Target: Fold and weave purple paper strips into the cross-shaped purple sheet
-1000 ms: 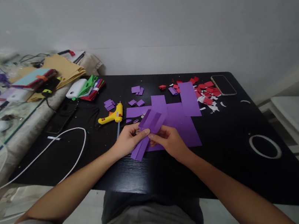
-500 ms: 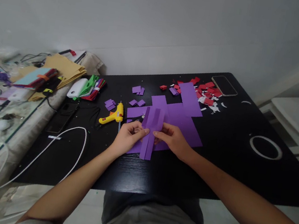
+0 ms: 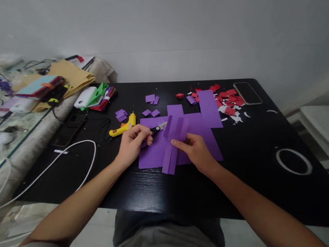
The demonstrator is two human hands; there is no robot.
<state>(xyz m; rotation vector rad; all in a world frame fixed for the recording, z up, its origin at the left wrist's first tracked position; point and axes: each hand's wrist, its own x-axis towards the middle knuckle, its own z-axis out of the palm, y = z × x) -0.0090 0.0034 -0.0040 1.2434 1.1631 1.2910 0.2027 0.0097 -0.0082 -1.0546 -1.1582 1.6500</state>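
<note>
My right hand (image 3: 196,151) pinches a folded purple paper strip (image 3: 170,157) between thumb and fingers. The strip hangs upright above the table, its wider upper part creased into flaps. My left hand (image 3: 133,141) is apart from the strip, its fingers curled at the dark handles of a pair of scissors (image 3: 159,128). The scissor blades point right toward the folded strip; most of the handle is hidden by my fingers. Under both lies a large purple paper sheet (image 3: 153,159). A yellow glue gun (image 3: 123,127) rests just beyond my left hand.
Small folded purple pieces (image 3: 152,99) lie at the back of the black table (image 3: 129,192). Red and white paper scraps (image 3: 230,104) and a phone (image 3: 247,93) are at the back right, a tape ring (image 3: 294,161) at the right. A white cable (image 3: 92,162) loops at the left.
My left hand has let go of the folded purple strip and moved left to the scissors' handles. My right hand has shifted the strip slightly right.
</note>
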